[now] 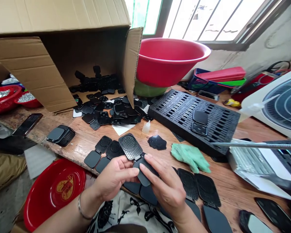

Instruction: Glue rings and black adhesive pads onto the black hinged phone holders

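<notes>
Between both hands is a black hinged plastic piece [131, 146], opened out flat, with one grid-patterned half and one smooth half joined by a small hinge. My left hand [115, 176] grips its left edge near the hinge, thumb on the smooth half. My right hand [167, 184] holds the other side of that smooth half, fingers laid over it. Similar opened pieces lie in rows at the table edge, some left of my hands [103, 144] and some to the right [207, 189]. Parts of these rows are hidden beneath my hands.
A cardboard box [14, 19] on its side spills a pile of black parts [116, 110]. Nearby are a small bottle [146, 127], a green glove [190, 156], a black slotted rack [169, 105], a stack of pieces [61, 135], a phone [27, 124] and red basins [172, 53].
</notes>
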Demonstrator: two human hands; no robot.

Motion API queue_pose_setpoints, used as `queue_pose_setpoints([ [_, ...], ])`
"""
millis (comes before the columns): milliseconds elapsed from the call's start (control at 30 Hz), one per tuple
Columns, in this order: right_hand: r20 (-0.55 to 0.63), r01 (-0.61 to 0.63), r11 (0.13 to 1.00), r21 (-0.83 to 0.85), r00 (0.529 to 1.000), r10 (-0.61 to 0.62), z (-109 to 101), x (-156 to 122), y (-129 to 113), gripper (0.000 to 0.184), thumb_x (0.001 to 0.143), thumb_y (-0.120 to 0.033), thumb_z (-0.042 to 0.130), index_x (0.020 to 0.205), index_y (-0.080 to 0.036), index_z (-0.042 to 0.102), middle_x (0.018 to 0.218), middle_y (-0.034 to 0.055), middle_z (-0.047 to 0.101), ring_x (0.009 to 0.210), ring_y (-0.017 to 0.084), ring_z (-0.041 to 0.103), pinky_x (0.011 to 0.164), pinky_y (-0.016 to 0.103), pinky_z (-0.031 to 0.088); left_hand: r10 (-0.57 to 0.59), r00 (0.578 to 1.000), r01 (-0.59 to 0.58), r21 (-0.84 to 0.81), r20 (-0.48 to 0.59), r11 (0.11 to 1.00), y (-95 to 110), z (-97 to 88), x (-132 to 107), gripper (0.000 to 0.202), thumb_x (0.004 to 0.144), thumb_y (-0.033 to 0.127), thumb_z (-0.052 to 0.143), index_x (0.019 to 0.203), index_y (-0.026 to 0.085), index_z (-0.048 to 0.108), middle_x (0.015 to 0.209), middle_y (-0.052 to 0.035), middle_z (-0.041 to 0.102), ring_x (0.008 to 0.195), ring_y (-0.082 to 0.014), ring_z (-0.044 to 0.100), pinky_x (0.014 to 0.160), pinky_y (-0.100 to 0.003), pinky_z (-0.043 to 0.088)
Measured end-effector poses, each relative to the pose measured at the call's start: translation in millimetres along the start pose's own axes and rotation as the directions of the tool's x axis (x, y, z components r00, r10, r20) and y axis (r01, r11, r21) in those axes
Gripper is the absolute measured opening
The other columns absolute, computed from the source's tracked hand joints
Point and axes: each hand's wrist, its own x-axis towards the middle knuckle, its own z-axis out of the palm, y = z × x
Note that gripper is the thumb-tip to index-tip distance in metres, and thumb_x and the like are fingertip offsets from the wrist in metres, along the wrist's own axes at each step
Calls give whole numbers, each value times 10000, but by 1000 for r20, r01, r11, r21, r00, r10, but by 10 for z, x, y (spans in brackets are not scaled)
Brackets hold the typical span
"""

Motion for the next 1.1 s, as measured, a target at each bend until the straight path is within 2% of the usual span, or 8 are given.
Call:
queue_pose_setpoints([
  [200,-74,-243,970,-12,967,242,3,-154,-93,627,865,2,518,1451,-221,493,1366,129,608,1218,255,607,1011,415,515,97,980,-79,106,-175,991,-112,57,99,372,605,272,891,824,126,628,771,-10,669,649,-108,621,649,-227,476],
  [400,142,-816,414,403,503,853,18,-83,-266,381,953,-408,536,1245,-194,655,811,49,745,637,166,677,608,272,568,132,961,-69,251,-244,966,-101,-13,131,357,670,340,840,741,140,553,655,5,655,574,-97,619,619,-210,440],
  [567,300,-883,329,334,431,851,-6,85,-300,414,768,-555,715,932,-177,677,687,10,668,521,128,561,471,224,466,142,975,-84,315,-168,945,-171,39,140,317,730,373,783,783,130,586,675,-15,669,563,-100,610,592,-213,449],
  [767,554,-939,169,301,316,770,-4,116,-226,566,892,-689,441,653,-186,543,487,-39,485,369,87,454,356,190,344,90,989,-44,352,-117,935,-207,-4,44,316,739,406,738,784,145,565,662,10,605,493,-93,555,501,-212,434],
  [867,657,-939,201,279,339,673,-16,45,-168,573,897,-681,444,701,-171,618,536,7,596,410,104,530,391,191,392,172,964,-47,505,-204,862,35,-257,-56,310,754,427,695,713,170,526,597,38,520,476,-94,490,456,-212,410],
  [967,554,-879,420,225,470,687,-92,-46,-105,466,928,-579,483,868,-182,719,676,41,697,528,136,637,483,207,493,474,815,-70,754,-334,653,417,-654,-172,242,813,411,610,807,169,599,655,15,557,579,-126,544,541,-228,448],
  [1033,474,-823,539,177,551,686,-162,-111,-59,398,930,-527,510,948,-209,749,721,44,729,565,154,675,536,223,543,714,645,72,951,-273,300,624,-932,-227,225,850,363,550,867,170,664,698,-7,573,646,-147,563,597,-238,450],
  [1100,395,-778,615,133,610,687,-223,-176,-19,359,916,-512,540,972,-238,765,730,42,748,576,171,697,567,235,576,795,589,328,942,-146,-70,716,-1170,-243,273,882,304,485,966,178,711,794,-44,609,725,-179,598,648,-259,454],
])
